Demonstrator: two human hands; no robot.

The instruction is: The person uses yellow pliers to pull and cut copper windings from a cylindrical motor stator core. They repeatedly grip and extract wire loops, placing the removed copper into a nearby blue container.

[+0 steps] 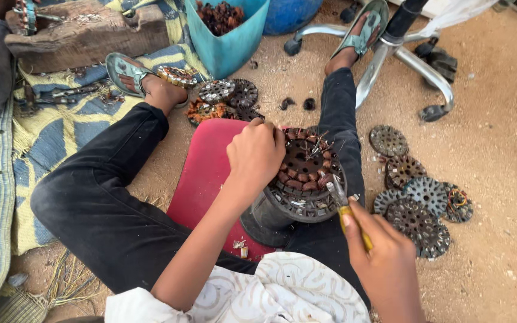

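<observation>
Left hand [256, 152] clenching over the rim of a round copper-wound stator [304, 167], right hand [384, 258] gripping a yellow-handled tool [348, 210], its tip touching the stator's edge beside the left fingers, loose stator discs [420, 209] lying beyond the right fingers.

Outdoor scrap-salvage spot, a makeshift ground-level workshop. Bare sandy dirt floor [498, 149] with small debris scattered about. Person sits low on a flat red seat pad [201, 173], legs out, sandals on. Worn blue-and-yellow woven mat [61, 143] spread on the dirt, hand tools lying on it. Rough, chipped wooden block [85, 33] at the top left. Teal plastic tub [228, 42] holds a heap of reddish-brown wire scrap. Round, rusty slotted metal motor cores [417, 212] lie in piles straight on the sand, more near the tub. Chrome star base of a swivel chair [402, 60] stands on the dirt. No bench, no walls in view.
</observation>
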